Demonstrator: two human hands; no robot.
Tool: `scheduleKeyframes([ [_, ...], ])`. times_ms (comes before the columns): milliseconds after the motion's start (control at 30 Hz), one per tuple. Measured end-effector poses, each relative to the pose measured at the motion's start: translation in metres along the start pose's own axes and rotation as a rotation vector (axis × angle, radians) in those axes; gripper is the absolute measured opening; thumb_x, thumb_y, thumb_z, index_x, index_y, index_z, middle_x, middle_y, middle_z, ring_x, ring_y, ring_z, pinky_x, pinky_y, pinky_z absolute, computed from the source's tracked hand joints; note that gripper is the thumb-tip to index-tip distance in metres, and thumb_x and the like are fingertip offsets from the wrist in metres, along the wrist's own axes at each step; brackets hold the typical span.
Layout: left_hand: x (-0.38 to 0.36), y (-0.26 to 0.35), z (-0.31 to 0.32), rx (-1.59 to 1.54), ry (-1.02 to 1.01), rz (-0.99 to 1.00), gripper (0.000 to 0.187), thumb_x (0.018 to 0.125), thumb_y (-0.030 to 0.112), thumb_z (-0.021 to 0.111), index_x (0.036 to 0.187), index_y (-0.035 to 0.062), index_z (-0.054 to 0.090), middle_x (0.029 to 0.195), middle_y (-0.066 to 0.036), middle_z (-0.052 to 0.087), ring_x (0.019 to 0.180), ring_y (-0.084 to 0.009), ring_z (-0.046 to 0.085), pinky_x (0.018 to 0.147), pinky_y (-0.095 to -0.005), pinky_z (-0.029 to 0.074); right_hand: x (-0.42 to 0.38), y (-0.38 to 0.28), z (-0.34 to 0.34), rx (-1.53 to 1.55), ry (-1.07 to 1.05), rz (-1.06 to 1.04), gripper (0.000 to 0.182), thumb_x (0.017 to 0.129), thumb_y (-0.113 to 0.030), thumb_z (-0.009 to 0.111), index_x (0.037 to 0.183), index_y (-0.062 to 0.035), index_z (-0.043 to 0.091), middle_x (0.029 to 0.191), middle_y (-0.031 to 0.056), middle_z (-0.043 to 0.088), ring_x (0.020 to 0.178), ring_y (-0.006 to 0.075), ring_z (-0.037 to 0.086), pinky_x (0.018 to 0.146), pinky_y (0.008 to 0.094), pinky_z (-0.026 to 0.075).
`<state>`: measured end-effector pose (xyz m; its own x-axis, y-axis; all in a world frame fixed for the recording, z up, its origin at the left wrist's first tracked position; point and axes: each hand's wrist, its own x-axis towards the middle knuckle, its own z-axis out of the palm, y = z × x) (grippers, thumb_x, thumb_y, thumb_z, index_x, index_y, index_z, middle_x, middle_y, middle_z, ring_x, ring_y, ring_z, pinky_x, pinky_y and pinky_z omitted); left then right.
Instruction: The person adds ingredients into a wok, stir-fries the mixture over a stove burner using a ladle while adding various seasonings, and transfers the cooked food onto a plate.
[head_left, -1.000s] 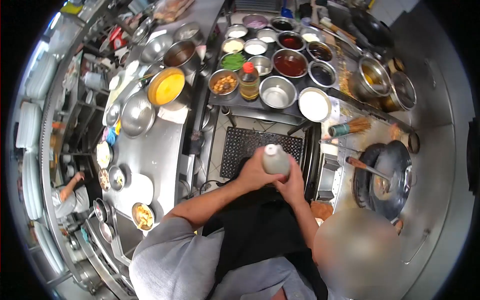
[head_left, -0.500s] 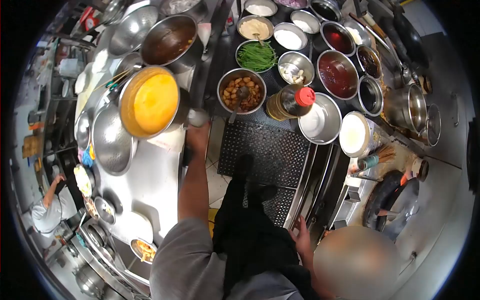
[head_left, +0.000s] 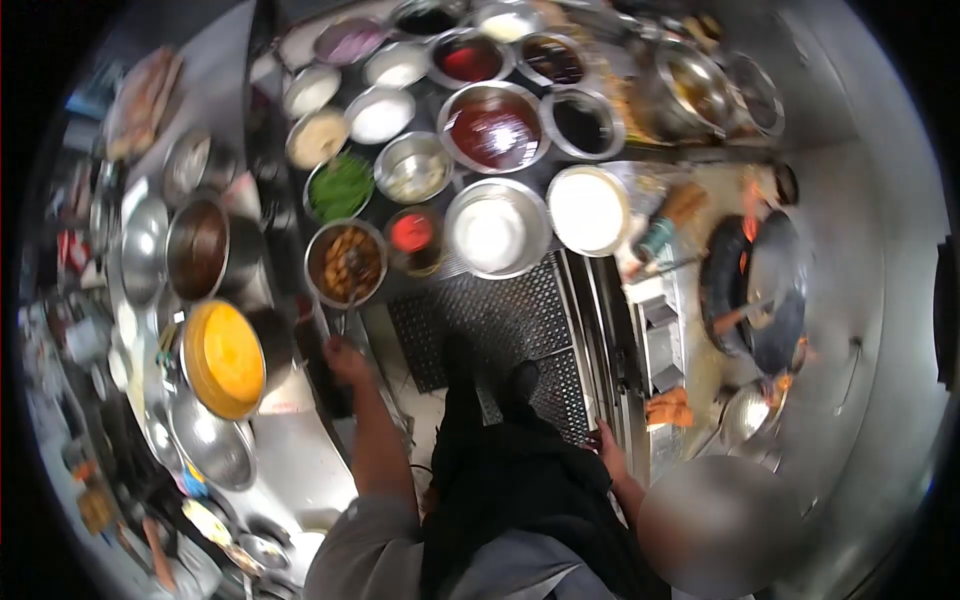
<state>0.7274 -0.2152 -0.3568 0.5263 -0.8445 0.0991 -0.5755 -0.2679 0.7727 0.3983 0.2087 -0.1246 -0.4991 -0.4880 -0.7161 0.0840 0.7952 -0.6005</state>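
My left hand (head_left: 346,360) is at the edge of the left counter, just below the bowl of brown cooked chunks (head_left: 346,262). Its fingers are curled closed, and blur hides what they hold. The handle of a spoon (head_left: 343,322) in that bowl points toward the hand. My right hand (head_left: 607,450) is low by the stove-side rail, fingers loosely apart and holding nothing visible. Left of my left hand stands a metal pot of yellow liquid (head_left: 234,358). A red-capped bottle (head_left: 412,234) is beside the bowl of chunks.
Bowls of chopped greens (head_left: 340,187), red sauce (head_left: 495,128) and white contents (head_left: 488,232) fill the front counter. A wok (head_left: 778,290) sits on the right stove near a brush (head_left: 668,222). Perforated mat (head_left: 490,310) covers the floor. Another person (head_left: 185,575) is at far left.
The view has turned, shifting the bowls left and the yellow pot lower. My left hand has moved from beside the pot, where a shiny metal thing was at it, to below the chunks bowl.
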Motion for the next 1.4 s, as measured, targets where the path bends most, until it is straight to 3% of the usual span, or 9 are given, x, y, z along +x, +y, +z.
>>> scheduleKeyframes([
  [167, -0.192, 0.199, -0.053, -0.516, -1.129, -0.182, 0.010, 0.092, 0.001, 0.056, 0.098, 0.0009, 0.065, 0.086, -0.007, 0.067, 0.076, -0.0146, 0.064, 0.071, -0.0274, 0.052, -0.033, 0.036, -0.021, -0.047, 0.196, 0.048, 0.073, 0.088, -0.021, 0.073, 0.147, -0.0096, 0.032, 0.115, 0.0183, 0.066, 0.101, 0.0300, 0.068, 0.088, 0.0380, 0.052],
  [333, -0.294, 0.460, -0.080, -0.612, -1.736, 0.608, 0.013, 0.094, 0.006, 0.061, 0.104, 0.0000, 0.065, 0.096, -0.004, 0.067, 0.087, -0.0088, 0.060, 0.077, -0.0245, 0.049, -0.076, 0.106, -0.042, 0.054, 0.337, 0.203, 0.076, 0.084, -0.033, 0.073, 0.146, -0.0092, 0.035, 0.113, 0.0179, 0.068, 0.103, 0.0335, 0.066, 0.089, 0.0408, 0.052],
  [467, -0.387, 0.547, -0.033, -0.280, -1.433, 1.612, 0.055, 0.084, 0.017, 0.069, 0.135, 0.0091, 0.051, 0.124, -0.021, 0.057, 0.113, -0.0371, 0.057, 0.094, -0.0471, 0.047, -0.106, 0.186, -0.041, 0.217, 0.392, 0.448, 0.076, 0.083, -0.034, 0.072, 0.145, -0.0074, 0.036, 0.108, 0.0159, 0.069, 0.099, 0.0297, 0.067, 0.089, 0.0381, 0.051],
  [600, -0.452, 0.533, 0.018, 0.525, -1.335, 1.773, 0.076, 0.082, 0.019, 0.067, 0.149, 0.0162, 0.033, 0.123, -0.025, 0.057, 0.113, -0.0395, 0.057, 0.095, -0.0486, 0.047, -0.125, 0.300, -0.001, 0.193, 0.534, 0.446, 0.081, 0.084, -0.043, 0.071, 0.145, -0.0037, 0.035, 0.115, 0.0210, 0.065, 0.104, 0.0348, 0.065, 0.089, 0.0418, 0.050],
  [767, -0.447, 0.552, -0.033, 0.247, -2.019, 0.698, 0.057, 0.081, 0.003, 0.051, 0.138, -0.0007, 0.048, 0.075, -0.005, 0.058, 0.053, -0.0128, 0.055, 0.047, -0.0300, 0.046, -0.128, 0.432, 0.096, 0.702, 0.619, 0.629, 0.080, 0.085, -0.044, 0.066, 0.147, -0.0048, 0.034, 0.145, 0.0254, 0.043, 0.124, 0.0388, 0.052, 0.106, 0.0406, 0.040],
  [1000, -0.460, 0.552, -0.020, 0.123, -1.923, 0.708, 0.063, 0.097, 0.011, 0.050, 0.154, 0.0089, 0.023, 0.073, -0.003, 0.053, 0.046, -0.0098, 0.046, 0.038, -0.0252, 0.038, -0.172, 0.362, 0.062, 0.583, 0.451, 0.713, 0.079, 0.084, -0.042, 0.067, 0.144, -0.0007, 0.037, 0.147, 0.0254, 0.041, 0.132, 0.0402, 0.044, 0.108, 0.0413, 0.039],
  [1200, -0.453, 0.548, -0.037, 0.107, -2.132, 0.036, 0.065, 0.096, 0.010, 0.054, 0.153, 0.0097, 0.024, 0.076, -0.002, 0.054, 0.046, -0.0109, 0.047, 0.038, -0.0256, 0.038, -0.076, 0.381, 0.123, 0.697, 0.814, 0.630, 0.068, 0.086, -0.024, 0.066, 0.141, 0.0026, 0.036, 0.122, 0.0228, 0.061, 0.112, 0.0334, 0.061, 0.092, 0.0372, 0.049],
  [1333, -0.444, 0.562, 0.038, 0.019, -1.845, 1.285, 0.061, 0.093, 0.008, 0.055, 0.149, 0.0020, 0.032, 0.090, -0.014, 0.069, 0.059, -0.0222, 0.063, 0.056, -0.0365, 0.052, -0.059, 0.309, 0.116, 0.881, 0.718, 0.552, 0.081, 0.085, -0.040, 0.067, 0.145, 0.0023, 0.033, 0.130, 0.0289, 0.056, 0.122, 0.0408, 0.054, 0.104, 0.0411, 0.041],
  [1400, -0.458, 0.600, 0.022, 0.210, -1.731, 1.351, 0.063, 0.091, 0.010, 0.057, 0.149, 0.0034, 0.033, 0.110, -0.023, 0.068, 0.088, -0.0324, 0.069, 0.079, -0.0409, 0.053, -0.027, 0.309, 0.156, 0.656, 0.701, 0.573, 0.070, 0.089, -0.036, 0.061, 0.144, -0.0006, 0.036, 0.130, 0.0254, 0.058, 0.125, 0.0380, 0.053, 0.105, 0.0389, 0.041],
])
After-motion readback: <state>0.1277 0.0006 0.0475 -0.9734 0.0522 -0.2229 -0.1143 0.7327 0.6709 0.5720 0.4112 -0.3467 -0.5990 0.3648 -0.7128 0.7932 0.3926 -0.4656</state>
